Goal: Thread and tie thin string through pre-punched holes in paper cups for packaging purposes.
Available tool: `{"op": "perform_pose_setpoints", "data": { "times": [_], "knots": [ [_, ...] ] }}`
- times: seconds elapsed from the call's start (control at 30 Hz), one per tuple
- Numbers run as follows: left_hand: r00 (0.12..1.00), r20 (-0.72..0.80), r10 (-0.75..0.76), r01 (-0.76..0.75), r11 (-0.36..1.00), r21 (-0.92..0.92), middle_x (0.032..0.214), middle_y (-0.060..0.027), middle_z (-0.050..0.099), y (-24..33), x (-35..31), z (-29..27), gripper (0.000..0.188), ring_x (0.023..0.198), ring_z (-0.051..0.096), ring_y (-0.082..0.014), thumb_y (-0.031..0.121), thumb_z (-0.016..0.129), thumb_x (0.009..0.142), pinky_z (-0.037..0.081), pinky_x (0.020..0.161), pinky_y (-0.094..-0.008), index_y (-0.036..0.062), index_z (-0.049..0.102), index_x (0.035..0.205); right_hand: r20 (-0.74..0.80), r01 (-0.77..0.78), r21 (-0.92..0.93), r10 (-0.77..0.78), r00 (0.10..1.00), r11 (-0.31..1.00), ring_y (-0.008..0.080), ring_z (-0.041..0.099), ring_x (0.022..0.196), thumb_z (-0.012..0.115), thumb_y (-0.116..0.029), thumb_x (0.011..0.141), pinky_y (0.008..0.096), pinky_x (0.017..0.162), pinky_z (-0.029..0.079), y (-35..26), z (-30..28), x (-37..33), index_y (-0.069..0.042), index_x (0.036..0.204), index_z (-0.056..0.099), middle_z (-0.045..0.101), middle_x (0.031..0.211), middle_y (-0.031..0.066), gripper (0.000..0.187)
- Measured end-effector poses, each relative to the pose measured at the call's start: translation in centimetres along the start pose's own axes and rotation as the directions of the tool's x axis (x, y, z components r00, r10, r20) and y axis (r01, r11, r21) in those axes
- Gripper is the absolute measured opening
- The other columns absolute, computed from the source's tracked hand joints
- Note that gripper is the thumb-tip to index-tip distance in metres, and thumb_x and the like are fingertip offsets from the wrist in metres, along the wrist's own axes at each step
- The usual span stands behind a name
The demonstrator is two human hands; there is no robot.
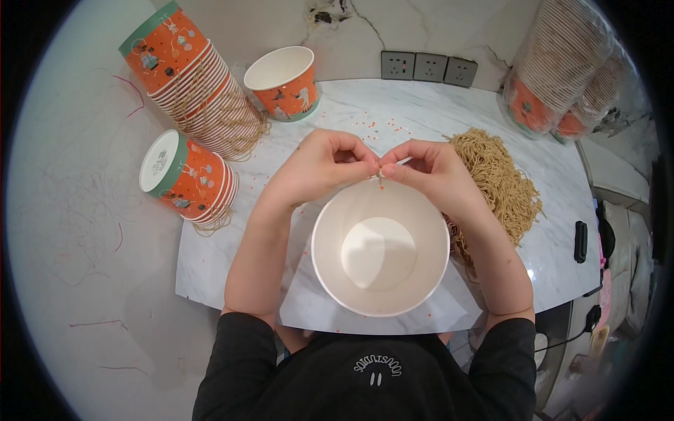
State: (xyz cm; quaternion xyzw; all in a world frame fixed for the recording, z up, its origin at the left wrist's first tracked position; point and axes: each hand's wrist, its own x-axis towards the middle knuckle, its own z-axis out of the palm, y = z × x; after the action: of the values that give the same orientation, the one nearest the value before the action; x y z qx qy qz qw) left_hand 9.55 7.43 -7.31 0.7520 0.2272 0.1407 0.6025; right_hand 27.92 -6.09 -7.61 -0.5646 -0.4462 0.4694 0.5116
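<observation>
A large white-lined paper bucket (379, 256) stands before me with its mouth up. My left hand (326, 165) and my right hand (428, 172) meet at its far rim, both closed in a pinch, fingertips almost touching. A tiny tan-orange bit shows between them against the inner wall. What exactly the fingers hold is too small and covered to tell. Beside my right forearm lies a tangled heap of tan cords (495, 182), partly hidden by the arm.
At left a tall leaning stack of orange paper buckets (203, 91) has cords draped on it. Near it are a shorter tipped stack (193, 179) and a single bucket (286, 98). Wrapped buckets (554, 77) stand far right. A black object (580, 242) lies near the right edge.
</observation>
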Motion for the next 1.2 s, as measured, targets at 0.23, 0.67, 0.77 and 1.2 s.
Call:
{"op": "perform_pose_setpoints", "data": {
  "times": [0.23, 0.67, 0.77, 1.2],
  "knots": [
    [0.999, 0.008, 0.039, -0.038, 0.996, -0.077, 0.090, -0.0046, 0.073, 0.1, 0.0, 0.1, 0.015, 0.084, 0.066, -0.0079, 0.011, 0.070, 0.089, 0.052, 0.076, -0.0235, -0.0029, 0.073, 0.092, -0.043, 0.244, -0.319, -0.272, 0.961, 0.916, 0.0133, 0.069, 0.075, 0.084, -0.018, 0.082, 0.0290, 0.064, 0.055, 1.3, 0.4, 0.0, 0.000, 0.091, 0.072, 0.072, 0.088, 0.0082, 0.023],
    [1.000, -0.013, 0.002, -0.004, 0.988, -0.151, 0.092, -0.0077, 0.073, 0.7, -0.2, -0.2, 0.014, 0.087, 0.070, -0.0120, 0.010, 0.070, 0.090, 0.056, 0.082, -0.0253, -0.0032, 0.068, 0.096, -0.013, 0.216, -0.351, -0.236, 0.972, 0.911, 0.0102, 0.063, 0.082, 0.076, -0.006, 0.082, 0.0267, 0.075, 0.053, 0.8, 0.7, -0.3, 0.002, 0.086, 0.065, 0.065, 0.090, 0.0041, 0.014],
    [1.000, -0.005, 0.003, -0.004, 0.989, -0.146, 0.092, -0.0061, 0.073, 1.0, -0.3, 0.1, 0.016, 0.085, 0.069, -0.0108, 0.010, 0.074, 0.089, 0.056, 0.081, -0.0248, -0.0025, 0.068, 0.097, -0.028, 0.235, -0.343, -0.260, 0.965, 0.909, 0.0146, 0.067, 0.080, 0.076, -0.009, 0.080, 0.0294, 0.071, 0.055, 1.1, 0.7, -0.2, 0.003, 0.085, 0.067, 0.067, 0.090, 0.0077, 0.016],
    [0.978, 0.197, 0.064, -0.116, 0.958, 0.264, 0.075, 0.0024, 0.066, 0.9, -1.5, -1.7, 0.010, 0.071, 0.055, -0.0040, 0.008, 0.072, 0.084, 0.047, 0.066, -0.0231, -0.0003, 0.073, 0.090, 0.059, 0.302, -0.348, -0.301, 0.952, 0.887, 0.0194, 0.068, 0.082, 0.076, -0.010, 0.075, 0.0336, 0.075, 0.056, 0.9, 1.0, -0.6, 0.003, 0.082, 0.069, 0.068, 0.087, 0.0103, 0.016]
  ]
}}
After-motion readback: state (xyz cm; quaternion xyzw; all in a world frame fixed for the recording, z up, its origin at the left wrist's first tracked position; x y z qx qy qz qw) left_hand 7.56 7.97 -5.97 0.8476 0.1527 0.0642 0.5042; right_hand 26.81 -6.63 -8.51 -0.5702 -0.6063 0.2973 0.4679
